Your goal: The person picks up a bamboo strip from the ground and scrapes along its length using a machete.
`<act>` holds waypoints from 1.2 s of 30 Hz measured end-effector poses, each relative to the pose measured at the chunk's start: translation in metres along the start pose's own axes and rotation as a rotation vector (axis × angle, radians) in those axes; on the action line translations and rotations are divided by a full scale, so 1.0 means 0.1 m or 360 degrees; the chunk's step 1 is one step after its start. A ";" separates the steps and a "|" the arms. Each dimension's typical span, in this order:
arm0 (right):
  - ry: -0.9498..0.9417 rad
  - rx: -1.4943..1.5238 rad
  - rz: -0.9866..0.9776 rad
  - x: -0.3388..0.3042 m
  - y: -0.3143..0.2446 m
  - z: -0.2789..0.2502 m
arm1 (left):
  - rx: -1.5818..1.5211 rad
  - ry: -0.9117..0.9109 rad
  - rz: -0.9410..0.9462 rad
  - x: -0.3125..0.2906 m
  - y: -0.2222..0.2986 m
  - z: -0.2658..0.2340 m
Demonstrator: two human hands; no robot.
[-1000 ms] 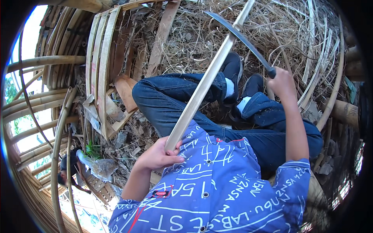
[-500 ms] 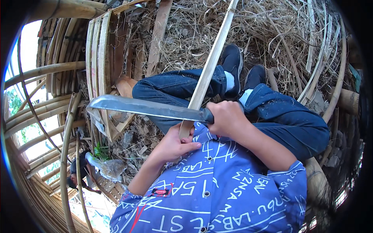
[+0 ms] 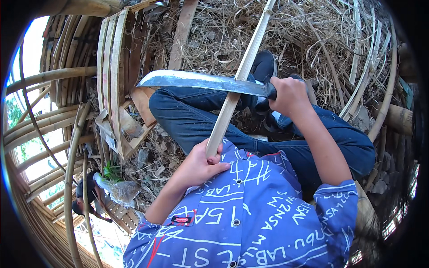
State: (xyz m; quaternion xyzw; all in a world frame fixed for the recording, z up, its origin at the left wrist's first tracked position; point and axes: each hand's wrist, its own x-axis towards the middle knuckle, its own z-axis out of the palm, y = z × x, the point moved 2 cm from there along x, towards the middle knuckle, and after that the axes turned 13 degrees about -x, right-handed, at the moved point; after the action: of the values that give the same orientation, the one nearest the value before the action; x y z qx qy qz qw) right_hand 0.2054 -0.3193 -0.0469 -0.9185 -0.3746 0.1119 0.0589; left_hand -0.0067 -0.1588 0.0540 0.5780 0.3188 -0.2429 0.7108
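Note:
My left hand (image 3: 201, 165) is closed round the near end of a long split bamboo strip (image 3: 228, 109), close to my shirt front. The strip slants away from me, up and slightly right, over my crossed legs and past my shoes. A machete (image 3: 196, 81) with a broad, curved steel blade lies across the strip, its tip pointing left. Its dark handle is in my right hand (image 3: 289, 96), fingers wrapped round it. The blade touches the strip or is just above it; I cannot tell which.
Dry bamboo shavings (image 3: 214, 40) cover the ground ahead. Upright wooden slats (image 3: 109, 67) stand at the left beside a bamboo lattice (image 3: 49, 120). Another person (image 3: 89, 196) bends down at the lower left. A bamboo pole (image 3: 386, 89) and thin strips (image 3: 368, 67) lie to the right.
My right hand has pushed the machete away from me along the strip, from near my left hand to above my shins. My left hand keeps its hold in place.

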 end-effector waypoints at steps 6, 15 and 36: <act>0.0065 0.0000 -0.0026 0.05 0.00 0.01 | 0.0000 0.0033 -0.0016 -0.03 0.02 -0.02; 0.0155 -0.0058 0.0099 0.21 0.37 0.05 | -0.0060 0.0049 -0.0098 -0.23 -0.01 -0.17; 0.0125 0.0394 0.0191 -0.09 -0.07 0.49 | -0.0152 0.0217 -0.0378 -0.65 -0.41 -0.61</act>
State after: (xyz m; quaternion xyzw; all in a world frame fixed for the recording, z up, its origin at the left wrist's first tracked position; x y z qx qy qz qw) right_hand 0.1824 -0.3190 -0.0913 -0.9287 -0.2997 0.1246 0.1795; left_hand -0.0905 -0.1093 0.0669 0.5168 0.4439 -0.2700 0.6804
